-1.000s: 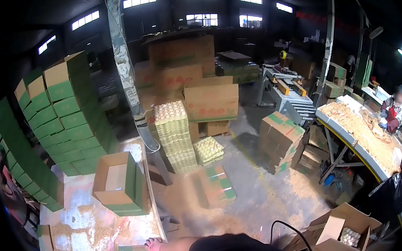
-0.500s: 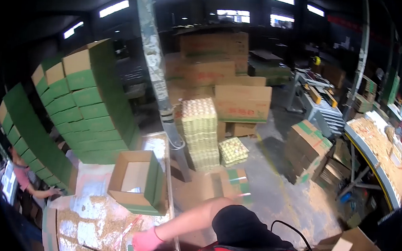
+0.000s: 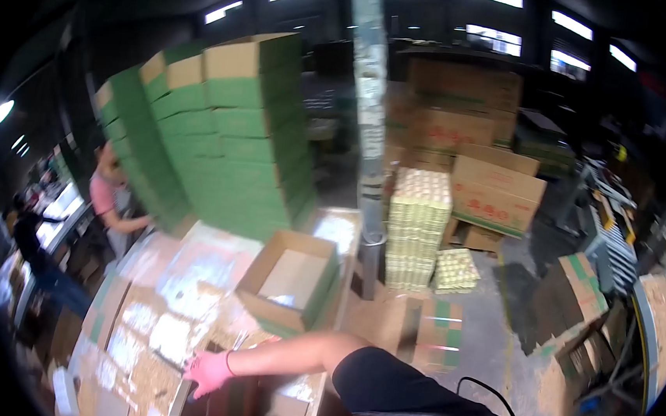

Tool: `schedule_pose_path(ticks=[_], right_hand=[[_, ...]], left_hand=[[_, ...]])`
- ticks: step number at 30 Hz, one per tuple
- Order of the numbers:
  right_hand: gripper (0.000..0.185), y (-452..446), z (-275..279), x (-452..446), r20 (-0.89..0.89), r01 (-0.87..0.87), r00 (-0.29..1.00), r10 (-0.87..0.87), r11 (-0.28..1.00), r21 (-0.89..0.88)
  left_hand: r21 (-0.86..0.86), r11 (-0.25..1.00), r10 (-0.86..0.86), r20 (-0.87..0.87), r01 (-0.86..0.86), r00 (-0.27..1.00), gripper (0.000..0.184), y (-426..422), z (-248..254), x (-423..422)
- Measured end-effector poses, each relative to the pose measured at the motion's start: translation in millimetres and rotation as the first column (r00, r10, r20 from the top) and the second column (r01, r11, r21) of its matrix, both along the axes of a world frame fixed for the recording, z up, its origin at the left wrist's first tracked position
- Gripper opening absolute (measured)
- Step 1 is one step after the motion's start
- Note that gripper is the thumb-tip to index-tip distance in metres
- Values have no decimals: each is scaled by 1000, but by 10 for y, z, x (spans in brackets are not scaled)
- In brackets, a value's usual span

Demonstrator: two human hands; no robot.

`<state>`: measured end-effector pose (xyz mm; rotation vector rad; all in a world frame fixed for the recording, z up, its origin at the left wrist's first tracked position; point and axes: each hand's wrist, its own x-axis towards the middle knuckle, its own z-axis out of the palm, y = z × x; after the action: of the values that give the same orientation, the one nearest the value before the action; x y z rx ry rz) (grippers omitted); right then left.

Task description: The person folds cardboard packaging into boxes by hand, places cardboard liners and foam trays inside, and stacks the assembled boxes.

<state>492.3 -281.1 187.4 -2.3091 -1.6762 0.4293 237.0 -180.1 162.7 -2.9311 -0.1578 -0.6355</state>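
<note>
My right hand (image 3: 208, 373), in a pink glove, reaches left over the work table (image 3: 144, 326). Its fingers look spread at the edge of an open brown carton (image 3: 286, 411), close to my body at the bottom. Whether the fingertips press on the carton's edge is hard to tell. Shadow covers most of this carton's inside. Beyond my forearm, another open carton (image 3: 311, 304), brown with a green lower part, sits on the table with a small pale piece inside. My left hand is out of view.
Green-and-brown cartons (image 3: 237, 138) are stacked high at the table's far end. A person (image 3: 111, 198) in pink stands by them. Past the metal post (image 3: 367, 117), egg trays (image 3: 419, 230) rise in a tall stack. A roller conveyor (image 3: 612, 245) is at right.
My view has swung left, so the surroundings sit farther right. My right hand has moved left and forward along the near carton, and its fingers look more spread.
</note>
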Motion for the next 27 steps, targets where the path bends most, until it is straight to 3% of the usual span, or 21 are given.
schedule_pose_path(ticks=[1, 3, 4, 6, 7, 8, 9, 10, 11, 12, 13, 14, 15, 16, 17, 19, 21, 22, 24, 26, 27], right_hand=[[78, 84, 167, -107, 102, -30, 994, 34, 999, -38], [78, 388, 43, -323, 439, -265, 898, 36, 840, 473], [68, 488, 357, -404, 354, -320, 921, 163, 835, 448], [39, 809, -162, -105, 310, -339, 938, 156, 604, 721], [32, 844, -197, 53, 353, -220, 927, 128, 947, 233], [36, 934, -880, 412, 124, -239, 971, 205, 797, 555], [37, 729, -671, 346, 492, -314, 862, 121, 889, 332], [33, 634, -562, 207, 517, -263, 854, 62, 908, 326], [29, 621, -570, 121, 654, -315, 755, 46, 900, 300], [25, 673, -572, -53, 772, -355, 635, 19, 895, 270], [23, 677, -391, -357, 751, -248, 652, 100, 965, 87], [22, 639, -188, -673, 722, -129, 673, 164, 986, -103], [18, 617, -156, -934, 768, -168, 605, 211, 976, -136], [19, 647, -189, -1172, 788, -196, 577, 217, 973, -124], [25, 659, -253, -1344, 785, -287, 473, 401, 912, -293], [32, 654, -453, -1498, 698, -211, 587, 411, 910, -358], [33, 601, -178, -1382, 516, -220, 812, 274, 961, -166], [33, 551, -19, -1299, 403, -200, 890, 212, 977, -71], [40, 552, -94, -1365, 462, -58, 887, -6, 991, 123], [50, 720, -267, -1451, 298, 52, 944, -142, 956, 290], [51, 813, -336, -1504, 258, 124, 940, -222, 929, 349]], left_hand=[[-172, 984, -60, -88, 44, 994, 57, -19, 73, -51], [-1, 965, -240, -414, 263, 878, 47, -13, 384, 3], [-87, 881, -473, -207, 465, 857, 32, 63, 306, 3], [-90, 905, -426, -220, 416, 878, 27, 200, 454, -255], [-75, 942, -332, -345, 326, 878, 22, 402, 479, -388], [-60, 957, -286, -381, 285, 879, 18, 640, 473, -523], [-42, 969, -239, -418, 244, 877, 14, 878, 466, -648], [-159, 955, -292, -384, 249, 876, 16, 1083, 406, -807], [-270, 924, -355, -336, 272, 872, 18, 1247, 373, -942], [-363, 914, -335, -423, 181, 842, 22, 1284, 425, -1131], [-457, 885, -280, -375, 86, 884, 25, 1180, 446, -1200], [-386, 923, -141, -336, 1, 931, 36, 1048, 218, -1197], [-241, 963, 20, -387, -122, 922, 47, 768, 345, -1066], [-181, 973, 89, -285, -144, 954, 49, 534, 282, -958], [-266, 959, 70, -121, -100, 990, 48, 564, -39, -785], [-222, 958, 130, -230, -182, 965, 51, 671, -22, -464], [-254, 967, 11, -87, -32, 996, 51, 947, -731, -311], [-235, 972, -14, 3, 14, 1000, 49, 1006, -647, -386], [-262, 964, -73, -110, 42, 991, 47, 1122, -1050, -469], [-95, 995, -52, -219, 32, 974, 48, 1099, -1368, -478], [-71, 995, -90, -252, 74, 964, 48, 1120, -1186, -509]])
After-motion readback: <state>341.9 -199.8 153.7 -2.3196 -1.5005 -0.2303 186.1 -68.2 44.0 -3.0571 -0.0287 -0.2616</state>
